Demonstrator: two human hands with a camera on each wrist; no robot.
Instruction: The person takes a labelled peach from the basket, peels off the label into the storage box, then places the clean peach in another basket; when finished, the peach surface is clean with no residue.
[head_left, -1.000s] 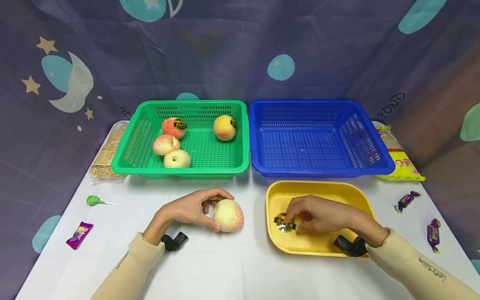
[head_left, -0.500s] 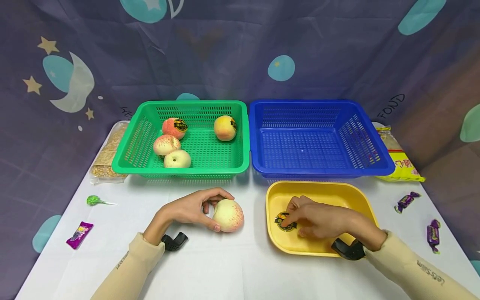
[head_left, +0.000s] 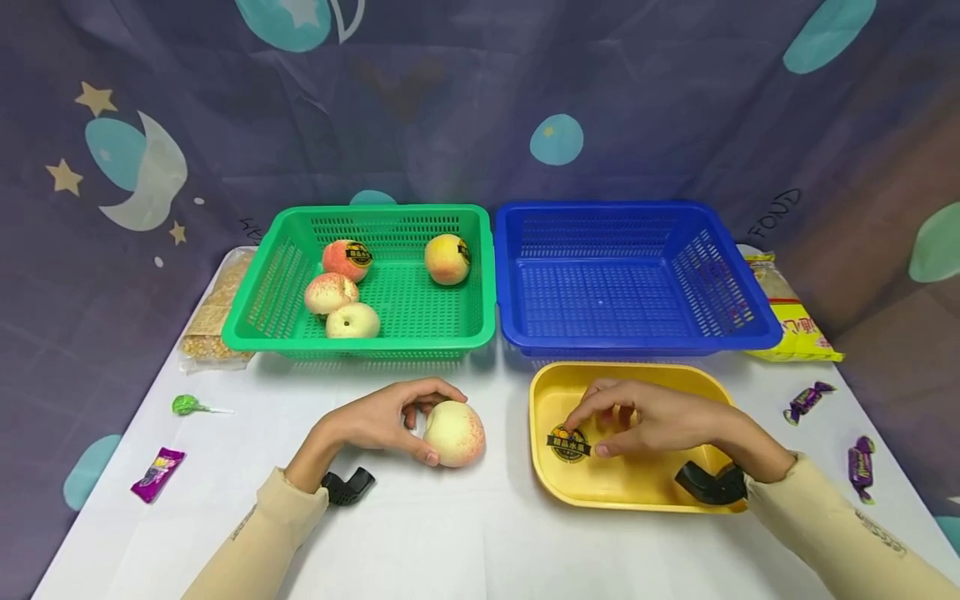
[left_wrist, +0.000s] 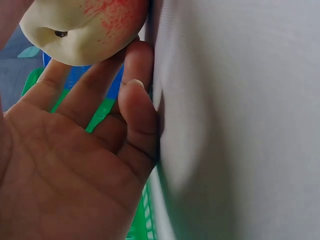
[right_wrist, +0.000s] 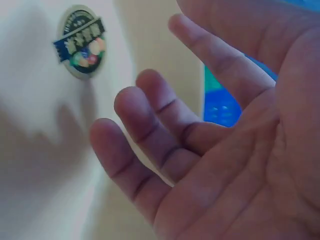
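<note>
Right hand (head_left: 651, 421) lifted; sticker (head_left: 568, 443) just beside fingertips.

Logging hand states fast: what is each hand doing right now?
Left hand: holding the peach on the table.
Right hand: open, holding nothing, over the sticker in the yellow tray.

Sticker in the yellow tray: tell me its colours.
Sticker: gold rim, black band, orange fruit picture. Clearest in the head view.
</note>
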